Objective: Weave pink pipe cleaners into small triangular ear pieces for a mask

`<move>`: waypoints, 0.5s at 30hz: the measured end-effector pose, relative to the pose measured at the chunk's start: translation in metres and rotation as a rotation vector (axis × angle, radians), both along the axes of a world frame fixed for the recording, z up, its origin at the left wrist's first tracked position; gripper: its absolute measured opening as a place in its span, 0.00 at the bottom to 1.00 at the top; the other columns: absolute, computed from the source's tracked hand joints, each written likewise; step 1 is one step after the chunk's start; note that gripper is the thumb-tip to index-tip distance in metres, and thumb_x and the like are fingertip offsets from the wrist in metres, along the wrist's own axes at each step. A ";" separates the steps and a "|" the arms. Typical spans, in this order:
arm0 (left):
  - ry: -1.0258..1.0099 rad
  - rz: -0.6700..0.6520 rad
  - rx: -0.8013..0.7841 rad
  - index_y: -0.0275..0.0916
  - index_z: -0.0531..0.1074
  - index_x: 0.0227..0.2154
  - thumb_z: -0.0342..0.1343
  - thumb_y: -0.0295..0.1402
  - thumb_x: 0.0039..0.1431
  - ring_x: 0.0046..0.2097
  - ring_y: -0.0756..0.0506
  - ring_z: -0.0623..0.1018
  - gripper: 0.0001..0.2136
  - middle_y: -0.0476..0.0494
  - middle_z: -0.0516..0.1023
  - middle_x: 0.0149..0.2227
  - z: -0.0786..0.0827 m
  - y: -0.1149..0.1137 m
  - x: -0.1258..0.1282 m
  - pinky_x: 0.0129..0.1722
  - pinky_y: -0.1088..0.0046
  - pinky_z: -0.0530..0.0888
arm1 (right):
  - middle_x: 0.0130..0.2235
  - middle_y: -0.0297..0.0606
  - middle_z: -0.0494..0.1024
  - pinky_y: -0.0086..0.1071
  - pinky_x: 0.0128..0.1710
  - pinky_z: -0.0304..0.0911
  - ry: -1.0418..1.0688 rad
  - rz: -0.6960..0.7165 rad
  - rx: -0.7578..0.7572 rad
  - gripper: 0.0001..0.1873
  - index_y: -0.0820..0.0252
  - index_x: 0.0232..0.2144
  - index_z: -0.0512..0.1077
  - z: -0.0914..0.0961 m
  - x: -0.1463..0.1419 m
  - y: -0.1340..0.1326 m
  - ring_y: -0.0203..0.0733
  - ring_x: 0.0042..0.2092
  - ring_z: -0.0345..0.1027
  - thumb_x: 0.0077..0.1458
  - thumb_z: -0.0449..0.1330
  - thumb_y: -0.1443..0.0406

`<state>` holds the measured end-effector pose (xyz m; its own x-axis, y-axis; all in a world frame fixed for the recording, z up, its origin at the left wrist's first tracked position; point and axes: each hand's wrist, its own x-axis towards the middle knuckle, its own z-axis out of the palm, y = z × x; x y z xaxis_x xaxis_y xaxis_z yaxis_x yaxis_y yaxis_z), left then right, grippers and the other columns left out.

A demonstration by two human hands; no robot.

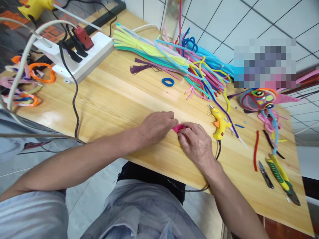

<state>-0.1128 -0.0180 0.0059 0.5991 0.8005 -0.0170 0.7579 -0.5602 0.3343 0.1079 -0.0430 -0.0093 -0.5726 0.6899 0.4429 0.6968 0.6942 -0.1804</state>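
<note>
Between my two hands, just above the front part of the table, is a small bright pink piece of fuzzy pipe cleaner (177, 128). My left hand (158, 127) has its fingers closed at the piece's left end. From the other side, the thumb and fingers of my right hand (195, 141) pinch it. The fingers hide much of its shape. To the right of my right hand lies a yellow glue gun (220, 122), its cord running down past my wrist. A blue fuzzy ring (167, 82) rests farther back.
Bundled pipe cleaners (149, 49) lie along the back. A white power strip (83, 59) with plugs stands at the left, near orange fuzzy loops (42, 73). At the right are yellow-green pliers (281, 176), a small blade tool (265, 174), a red strip (256, 151) and a colourful mask-like piece (259, 99).
</note>
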 end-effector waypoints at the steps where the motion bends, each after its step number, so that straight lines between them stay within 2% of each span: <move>1: -0.002 0.007 -0.008 0.38 0.80 0.45 0.49 0.25 0.74 0.42 0.43 0.80 0.13 0.40 0.79 0.43 0.000 0.000 0.000 0.39 0.67 0.73 | 0.45 0.43 0.85 0.40 0.47 0.75 0.001 0.000 -0.003 0.05 0.55 0.38 0.77 0.000 0.000 0.000 0.46 0.45 0.79 0.68 0.63 0.70; 9: -0.036 0.004 0.005 0.38 0.79 0.44 0.49 0.26 0.75 0.45 0.43 0.81 0.12 0.40 0.81 0.45 -0.006 0.002 -0.001 0.41 0.68 0.73 | 0.45 0.43 0.85 0.40 0.47 0.75 0.015 0.003 -0.014 0.06 0.55 0.38 0.77 -0.001 0.001 0.000 0.46 0.45 0.79 0.68 0.62 0.70; 12: -0.058 0.023 -0.005 0.38 0.77 0.50 0.50 0.25 0.74 0.46 0.42 0.81 0.11 0.40 0.81 0.46 -0.004 0.001 -0.002 0.42 0.67 0.73 | 0.44 0.43 0.86 0.41 0.47 0.75 0.011 0.005 -0.020 0.06 0.55 0.38 0.77 -0.001 0.000 0.000 0.46 0.45 0.79 0.68 0.62 0.70; 15: -0.034 0.030 -0.032 0.37 0.78 0.48 0.50 0.27 0.75 0.46 0.42 0.80 0.11 0.39 0.81 0.46 0.001 0.001 -0.003 0.43 0.67 0.73 | 0.44 0.42 0.86 0.41 0.47 0.75 0.009 -0.002 -0.024 0.06 0.54 0.38 0.77 -0.001 0.000 -0.001 0.47 0.45 0.79 0.68 0.62 0.70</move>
